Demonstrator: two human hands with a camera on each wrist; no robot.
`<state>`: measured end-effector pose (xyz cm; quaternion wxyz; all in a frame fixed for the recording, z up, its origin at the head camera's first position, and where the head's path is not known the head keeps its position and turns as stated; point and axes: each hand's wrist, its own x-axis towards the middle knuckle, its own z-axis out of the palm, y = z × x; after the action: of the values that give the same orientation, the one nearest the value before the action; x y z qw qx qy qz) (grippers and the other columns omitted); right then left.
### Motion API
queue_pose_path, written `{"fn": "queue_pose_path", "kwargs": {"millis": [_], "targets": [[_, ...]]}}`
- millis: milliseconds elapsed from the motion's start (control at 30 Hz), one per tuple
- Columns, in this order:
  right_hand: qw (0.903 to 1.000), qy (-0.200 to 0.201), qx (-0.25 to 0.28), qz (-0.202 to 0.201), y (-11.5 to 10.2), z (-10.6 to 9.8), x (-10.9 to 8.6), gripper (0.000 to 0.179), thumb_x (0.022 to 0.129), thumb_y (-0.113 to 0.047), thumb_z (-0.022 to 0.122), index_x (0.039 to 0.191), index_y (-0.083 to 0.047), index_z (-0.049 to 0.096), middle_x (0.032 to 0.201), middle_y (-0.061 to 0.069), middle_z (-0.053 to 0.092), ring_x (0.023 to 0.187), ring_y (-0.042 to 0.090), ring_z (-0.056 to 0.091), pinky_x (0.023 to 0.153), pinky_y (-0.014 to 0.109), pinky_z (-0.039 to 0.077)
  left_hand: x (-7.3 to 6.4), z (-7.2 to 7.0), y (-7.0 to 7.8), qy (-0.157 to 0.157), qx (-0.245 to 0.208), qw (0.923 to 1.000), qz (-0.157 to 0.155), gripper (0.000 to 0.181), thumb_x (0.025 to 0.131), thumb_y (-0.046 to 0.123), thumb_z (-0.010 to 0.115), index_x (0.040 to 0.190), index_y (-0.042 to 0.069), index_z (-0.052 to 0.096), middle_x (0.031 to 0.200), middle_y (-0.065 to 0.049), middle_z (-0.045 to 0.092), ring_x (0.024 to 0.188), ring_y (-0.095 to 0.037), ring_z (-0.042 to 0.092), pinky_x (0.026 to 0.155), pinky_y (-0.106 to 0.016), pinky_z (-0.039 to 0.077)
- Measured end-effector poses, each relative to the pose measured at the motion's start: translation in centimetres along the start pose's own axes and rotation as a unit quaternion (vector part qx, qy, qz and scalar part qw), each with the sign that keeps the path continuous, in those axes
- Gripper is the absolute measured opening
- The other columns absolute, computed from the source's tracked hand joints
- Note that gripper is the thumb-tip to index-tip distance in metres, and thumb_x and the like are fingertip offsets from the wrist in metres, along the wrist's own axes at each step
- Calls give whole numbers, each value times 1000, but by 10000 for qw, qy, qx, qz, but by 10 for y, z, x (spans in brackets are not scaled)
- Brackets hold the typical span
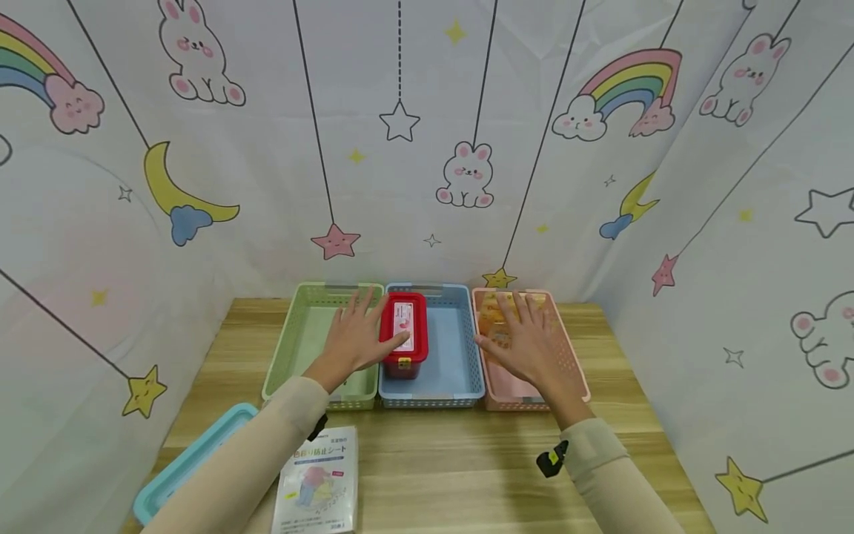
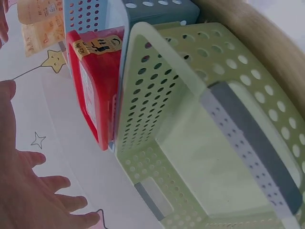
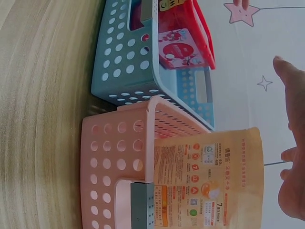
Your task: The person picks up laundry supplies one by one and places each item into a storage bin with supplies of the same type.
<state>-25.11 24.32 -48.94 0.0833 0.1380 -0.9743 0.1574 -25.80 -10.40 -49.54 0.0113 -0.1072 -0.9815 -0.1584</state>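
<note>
My left hand [image 1: 356,335] is spread above the green basket [image 1: 300,348], its thumb overlapping the red-lidded box in the head view. That red box [image 1: 415,326] stands upright in the left part of the blue basket [image 1: 454,348]. Over the pink basket [image 1: 567,348] my right hand [image 1: 527,345] is spread too, holding nothing. An orange pouch [image 3: 209,181] with printed text stands in the pink basket, partly behind the right hand in the head view. In the left wrist view the green basket [image 2: 190,157] shows no contents.
The three baskets stand side by side against the patterned curtain [image 1: 414,185] at the back of the wooden table [image 1: 454,467]. Nearer the front left lie a white printed packet [image 1: 320,482] and a turquoise tray [image 1: 193,460], both partly covered by the left sleeve.
</note>
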Motion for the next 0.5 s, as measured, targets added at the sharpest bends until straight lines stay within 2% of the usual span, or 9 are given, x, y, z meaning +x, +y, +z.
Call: {"fn": "queue_pose_path", "kwargs": {"millis": [200,367,500], "targets": [[9997,145,136,-168,0,1,1,98,94,-73,61,169,-18,29,174,18,19,161,44,10,123,72,4,-6,-4,-19,29,19,10000,-52,97,95,73,54,169,17,28,173,-21,22,156,-51,22,122,-71,20],[9973,429,351,-488,-3,5,2,92,94,-65,68,164,-12,39,168,21,33,157,47,22,119,76,15,-12,-7,-34,118,-21,9999,-17,96,96,71,56,168,15,30,171,-22,28,153,-53,27,120,-72,22],[9932,631,549,-806,-7,10,2,91,93,-60,72,161,-8,43,165,23,38,153,50,28,117,77,21,-20,-9,-41,78,-125,9999,-52,95,97,70,57,168,13,31,169,-24,31,152,-52,29,118,-74,25]]}}
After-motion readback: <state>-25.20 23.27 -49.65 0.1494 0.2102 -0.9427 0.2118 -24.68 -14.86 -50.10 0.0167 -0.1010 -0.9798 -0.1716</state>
